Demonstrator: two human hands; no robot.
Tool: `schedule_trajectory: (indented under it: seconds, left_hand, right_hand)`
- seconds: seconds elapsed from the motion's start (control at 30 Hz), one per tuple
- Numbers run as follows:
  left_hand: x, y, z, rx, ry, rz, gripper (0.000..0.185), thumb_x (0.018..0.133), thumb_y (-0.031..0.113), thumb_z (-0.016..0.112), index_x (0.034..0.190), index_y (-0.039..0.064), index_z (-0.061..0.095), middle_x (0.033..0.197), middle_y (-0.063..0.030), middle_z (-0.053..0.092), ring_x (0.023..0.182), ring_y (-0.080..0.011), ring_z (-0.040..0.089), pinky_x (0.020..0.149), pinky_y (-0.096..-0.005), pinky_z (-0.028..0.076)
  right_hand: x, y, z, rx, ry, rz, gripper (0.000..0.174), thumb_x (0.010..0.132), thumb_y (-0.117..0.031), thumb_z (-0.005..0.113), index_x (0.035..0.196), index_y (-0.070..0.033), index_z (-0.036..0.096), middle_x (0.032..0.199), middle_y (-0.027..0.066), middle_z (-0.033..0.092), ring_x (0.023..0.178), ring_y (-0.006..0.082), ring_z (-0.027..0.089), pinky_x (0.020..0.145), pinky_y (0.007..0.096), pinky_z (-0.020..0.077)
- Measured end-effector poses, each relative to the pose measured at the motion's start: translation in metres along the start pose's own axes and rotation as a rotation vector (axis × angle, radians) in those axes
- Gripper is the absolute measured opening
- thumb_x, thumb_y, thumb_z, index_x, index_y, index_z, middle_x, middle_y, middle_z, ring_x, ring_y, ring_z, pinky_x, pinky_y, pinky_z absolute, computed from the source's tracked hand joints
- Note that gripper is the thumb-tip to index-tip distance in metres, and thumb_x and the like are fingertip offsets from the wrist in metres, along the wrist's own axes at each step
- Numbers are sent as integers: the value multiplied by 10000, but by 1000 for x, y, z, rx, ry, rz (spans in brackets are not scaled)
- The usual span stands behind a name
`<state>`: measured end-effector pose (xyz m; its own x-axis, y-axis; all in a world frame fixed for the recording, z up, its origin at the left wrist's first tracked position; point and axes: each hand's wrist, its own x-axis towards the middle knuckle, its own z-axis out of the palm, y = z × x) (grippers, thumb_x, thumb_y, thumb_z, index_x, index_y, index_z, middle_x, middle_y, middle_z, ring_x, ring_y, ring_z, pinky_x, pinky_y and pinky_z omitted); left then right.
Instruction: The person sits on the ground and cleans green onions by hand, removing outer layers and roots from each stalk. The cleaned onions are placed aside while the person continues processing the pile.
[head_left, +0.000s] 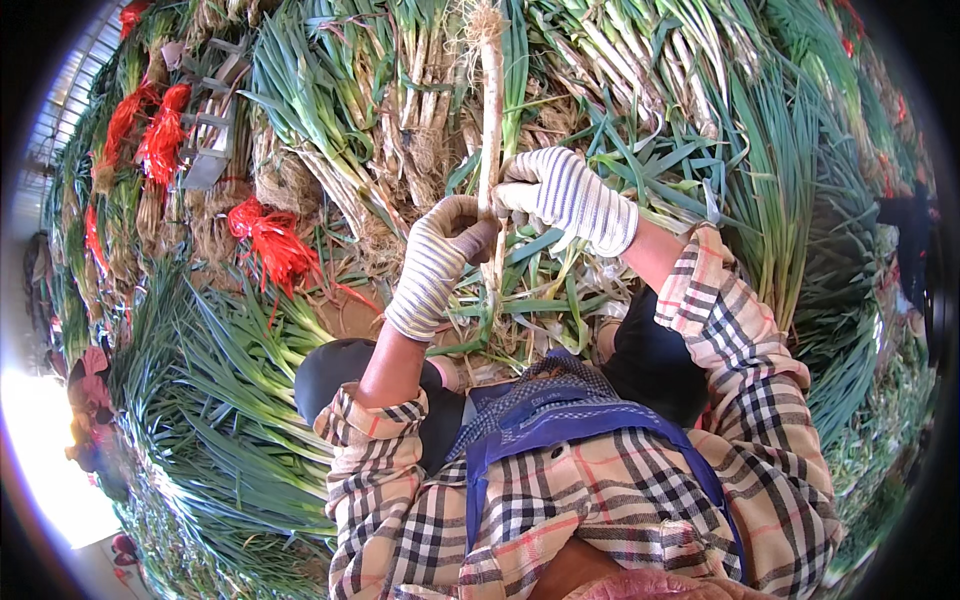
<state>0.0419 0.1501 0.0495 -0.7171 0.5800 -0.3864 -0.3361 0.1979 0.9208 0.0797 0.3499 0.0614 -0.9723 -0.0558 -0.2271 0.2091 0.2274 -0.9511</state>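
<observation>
One long green onion (491, 112) is held upright in the view, its root end at the top edge and its lower end above my lap. My left hand (446, 251), in a striped knit glove with darker fingertips, grips the stalk around its middle. Just above and to the right, my right hand (562, 196), in a matching glove, has its fingers closed against the same stalk. Below the hands lie loose leaves and peeled skins (570, 289) on the floor between my knees.
Piles of green onions (420, 90) lie ahead, with more leafy stalks (247, 382) at left and right (772, 195). Red plastic ties (274, 244) hang over bundles at left, near a metal rack-like object (210, 146). A person (94, 405) is partly visible at far left.
</observation>
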Motion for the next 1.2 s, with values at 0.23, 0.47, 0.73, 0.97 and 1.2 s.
schedule_trajectory:
  seconds: [0.23,0.47,0.73,0.97,1.2]
  left_hand:
    - [-2,-4,3,-9,68,4,178,907,150,667,989,-3,627,739,-10,618,596,-65,498,554,-217,394]
    - [-3,-3,2,11,99,12,188,901,160,685,984,3,622,744,-7,618,610,-68,513,559,-219,406]
    - [-3,-6,7,-38,78,6,180,917,165,665,986,6,618,745,-16,624,609,-70,519,560,-218,408]
    - [-1,-10,4,-25,78,14,190,919,165,663,1005,2,620,744,-19,623,614,-70,519,565,-217,409]
    - [0,-12,6,-36,115,40,188,920,154,664,1022,2,624,748,0,620,608,-55,514,552,-201,400]
  right_hand:
    - [-1,0,6,-30,-4,-74,214,832,-193,664,912,3,699,723,124,675,639,185,650,618,338,518]
    - [-4,-1,6,254,-68,41,115,855,-132,632,861,-26,675,653,17,635,551,85,577,491,241,464]
    - [2,13,5,160,73,50,217,868,-179,624,971,-2,696,668,54,641,552,125,607,510,285,504]
    - [0,12,10,84,41,50,227,868,-201,623,949,-1,695,722,105,675,610,178,646,562,323,526]
    - [1,37,23,-259,143,-272,242,839,-244,670,925,-20,702,775,183,682,705,319,675,658,384,532]
